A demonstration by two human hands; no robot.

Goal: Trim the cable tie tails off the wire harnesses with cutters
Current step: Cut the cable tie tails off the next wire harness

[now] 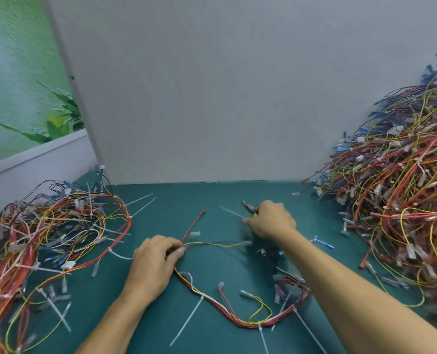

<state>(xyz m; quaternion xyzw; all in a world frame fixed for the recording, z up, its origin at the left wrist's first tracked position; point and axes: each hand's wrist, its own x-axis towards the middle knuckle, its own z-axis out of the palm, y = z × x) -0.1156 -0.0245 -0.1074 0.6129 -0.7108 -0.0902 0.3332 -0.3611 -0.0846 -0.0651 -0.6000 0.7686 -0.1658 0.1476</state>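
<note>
The harness (240, 324) loops on the bench (212, 272) between the arms, nearer than the hands. At least 3 long white tails (186, 320) are still uncut. The left hand (153, 264) pinches its wires. The right hand (271, 221) grips the blurry cutters (249, 209). Next, I think, the cutters must reach a tail and snip close to its lock. Piles (403, 187) of wires lie out past each hand.

Left hand (153, 261) pinches a wire harness (250, 325) on the mat (186, 198); right hand (271, 221) grips cutters (249, 209) (blurred).
</note>
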